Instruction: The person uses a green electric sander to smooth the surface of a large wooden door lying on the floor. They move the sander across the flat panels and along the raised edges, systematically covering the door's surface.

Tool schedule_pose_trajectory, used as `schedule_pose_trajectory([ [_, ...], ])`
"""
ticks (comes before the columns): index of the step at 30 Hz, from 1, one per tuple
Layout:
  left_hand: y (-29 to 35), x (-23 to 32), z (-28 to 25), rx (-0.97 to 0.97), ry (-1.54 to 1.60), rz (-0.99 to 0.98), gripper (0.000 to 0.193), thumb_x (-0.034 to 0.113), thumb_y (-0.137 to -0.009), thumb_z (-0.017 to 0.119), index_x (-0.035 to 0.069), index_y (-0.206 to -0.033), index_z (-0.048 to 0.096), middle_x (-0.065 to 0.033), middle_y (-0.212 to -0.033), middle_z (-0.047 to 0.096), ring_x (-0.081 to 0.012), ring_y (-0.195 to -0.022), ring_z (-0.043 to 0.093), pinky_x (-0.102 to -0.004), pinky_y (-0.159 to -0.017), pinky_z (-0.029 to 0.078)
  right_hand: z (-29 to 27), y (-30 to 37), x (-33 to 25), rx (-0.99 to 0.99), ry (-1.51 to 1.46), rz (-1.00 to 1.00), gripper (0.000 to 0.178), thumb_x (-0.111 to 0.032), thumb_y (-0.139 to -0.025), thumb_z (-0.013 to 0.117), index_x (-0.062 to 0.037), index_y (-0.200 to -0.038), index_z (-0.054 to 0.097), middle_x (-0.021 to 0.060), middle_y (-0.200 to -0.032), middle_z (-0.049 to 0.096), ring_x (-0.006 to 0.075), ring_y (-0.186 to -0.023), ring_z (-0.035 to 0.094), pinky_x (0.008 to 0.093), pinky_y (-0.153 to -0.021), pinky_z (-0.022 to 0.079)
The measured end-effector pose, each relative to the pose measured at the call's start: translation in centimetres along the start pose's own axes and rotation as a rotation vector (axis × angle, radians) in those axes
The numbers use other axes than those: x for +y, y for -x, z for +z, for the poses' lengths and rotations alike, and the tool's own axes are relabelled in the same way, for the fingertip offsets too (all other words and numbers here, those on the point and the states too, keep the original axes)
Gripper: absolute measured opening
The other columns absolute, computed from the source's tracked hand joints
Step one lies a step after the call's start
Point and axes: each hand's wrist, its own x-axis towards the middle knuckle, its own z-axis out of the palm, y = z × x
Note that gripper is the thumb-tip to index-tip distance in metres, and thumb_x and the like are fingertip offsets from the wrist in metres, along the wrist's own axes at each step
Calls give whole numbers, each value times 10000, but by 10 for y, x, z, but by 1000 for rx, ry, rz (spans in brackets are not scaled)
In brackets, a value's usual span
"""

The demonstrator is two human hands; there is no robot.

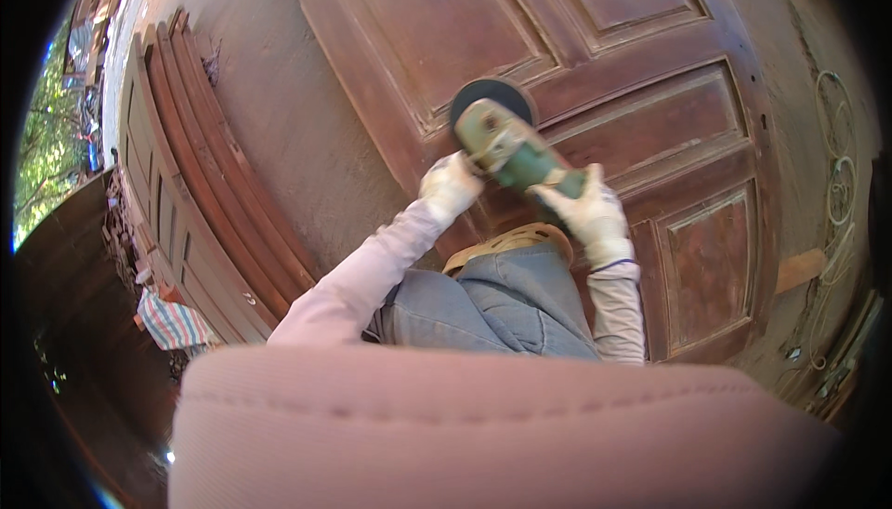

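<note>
A green angle grinder (523,160) with a dark round disc (497,92) is over a brown panelled wooden door (604,142) that lies flat on the ground. My left hand (452,185), in a whitish glove, is closed at the side of the grinder near its head; the grip under the fingers is mostly hidden. Gloved the same way, my right hand (592,216) wraps round the rear of the grinder's body. Whether the disc touches the wood, I cannot tell. Below the tool, a tan clog (520,238) shows in front of my jeans (492,300).
On the left lie several long brown boards (218,160) beside a panelled wooden piece (167,198). A striped cloth or bag (174,320) sits near them. To the right of the door are a looped pale cord (844,179) and a short wood block (801,270).
</note>
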Motion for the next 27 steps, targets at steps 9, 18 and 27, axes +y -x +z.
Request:
schedule_pose_trajectory([
  [9, 0, -3, 4, -71, -47, -35, 250, 266, -859, 628, 122, -1029, 742, -184, -1002, 726, -380, -991, 681, -470, -842, 544, -3, 10, 10, -69, 25, -99, 1035, -721, -623, 796, -142, -1405, 443, 251, -1204, 606, 447, -1067, 655, 509, -877, 535],
  [18, -60, 132, -1, -52, -166, 337, 365, 305, -859, 667, 56, -1117, 603, -215, -947, 722, -386, -946, 701, -479, -837, 549, -65, -30, 65, 200, -413, -6, 689, -551, -728, 831, -85, -1155, 556, 201, -989, 727, 371, -946, 711, 459, -788, 539],
  [27, -133, 139, -43, 105, -283, 342, 284, 303, -848, 679, 100, -1047, 691, -173, -1013, 733, -348, -976, 706, -463, -852, 558, -81, -82, 13, 227, -330, -8, 817, -676, -701, 786, -59, -1184, 554, 244, -1064, 707, 410, -1033, 681, 479, -866, 521],
])
